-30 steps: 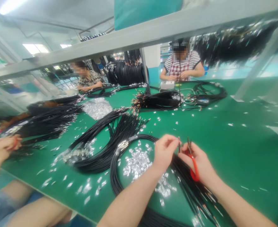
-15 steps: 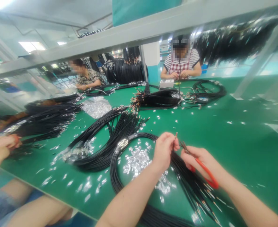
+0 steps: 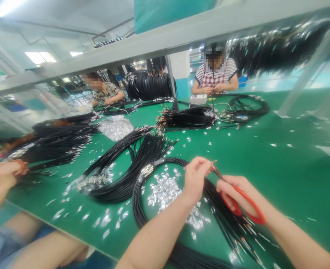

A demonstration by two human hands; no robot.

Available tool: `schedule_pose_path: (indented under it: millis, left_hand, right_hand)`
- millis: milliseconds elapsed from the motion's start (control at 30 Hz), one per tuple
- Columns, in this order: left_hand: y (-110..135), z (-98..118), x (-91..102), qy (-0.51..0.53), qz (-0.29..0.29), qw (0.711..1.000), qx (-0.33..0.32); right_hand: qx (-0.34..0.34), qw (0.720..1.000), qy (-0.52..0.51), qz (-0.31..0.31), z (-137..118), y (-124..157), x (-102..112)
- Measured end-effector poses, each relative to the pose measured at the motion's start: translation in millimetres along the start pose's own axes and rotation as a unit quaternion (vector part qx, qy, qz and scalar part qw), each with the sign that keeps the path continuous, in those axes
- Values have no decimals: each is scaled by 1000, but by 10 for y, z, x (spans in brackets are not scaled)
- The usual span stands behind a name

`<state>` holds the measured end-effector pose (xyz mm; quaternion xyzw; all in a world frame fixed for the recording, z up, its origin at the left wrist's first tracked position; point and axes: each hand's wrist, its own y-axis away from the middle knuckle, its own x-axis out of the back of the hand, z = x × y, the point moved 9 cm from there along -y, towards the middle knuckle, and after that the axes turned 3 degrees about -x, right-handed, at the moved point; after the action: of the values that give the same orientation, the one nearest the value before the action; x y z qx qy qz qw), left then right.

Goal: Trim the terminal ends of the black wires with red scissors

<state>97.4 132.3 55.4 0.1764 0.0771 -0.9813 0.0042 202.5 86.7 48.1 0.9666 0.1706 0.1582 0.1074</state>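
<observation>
My left hand (image 3: 195, 177) pinches the stripped end of a thin black wire (image 3: 213, 163) above the green table (image 3: 266, 168). My right hand (image 3: 238, 194) grips red-handled pliers (image 3: 245, 203), and their tip meets the wire end right beside my left fingers. Under both hands lies a looped bundle of black wires (image 3: 142, 209). A pile of small silver terminals (image 3: 163, 190) sits inside the loop, left of my left hand.
More black wire bundles (image 3: 131, 157) spread across the table's left and far side. A bag of silver parts (image 3: 116, 127) lies behind them. Another person's hands (image 3: 2, 175) work at the left edge; two people sit across the table. A grey beam (image 3: 165, 37) runs overhead.
My right hand has turned the pliers from upright to lying sideways and brought their tip to the wire end. My left hand has stayed pinching the wire.
</observation>
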Motion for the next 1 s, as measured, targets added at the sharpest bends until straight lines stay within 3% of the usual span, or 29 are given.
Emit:
schedule_pose_path:
  millis: [300, 600, 733, 867, 933, 1000]
  left_hand:
    - [19, 9, -31, -15, -8, 1000, -11]
    - [70, 73, -16, -25, -7, 997, -68]
    - [49, -100, -108, 52, -40, 998, 14]
    - [47, -264, -180, 78, -50, 990, 109]
    - [47, -294, -170, 73, -37, 989, 124]
    - [64, -334, -180, 80, -36, 985, 146]
  right_hand:
    - [-11, 1000, -20, 14, 2, 0, 19]
    - [45, 996, -75, -1, -40, -2, -29]
    - [41, 997, -67, 18, -44, 1, 50]
    - [69, 987, 81, 121, -111, 65, 355]
    - [117, 956, 208, 169, -185, 133, 474]
    - [171, 909, 332, 188, -242, 200, 491]
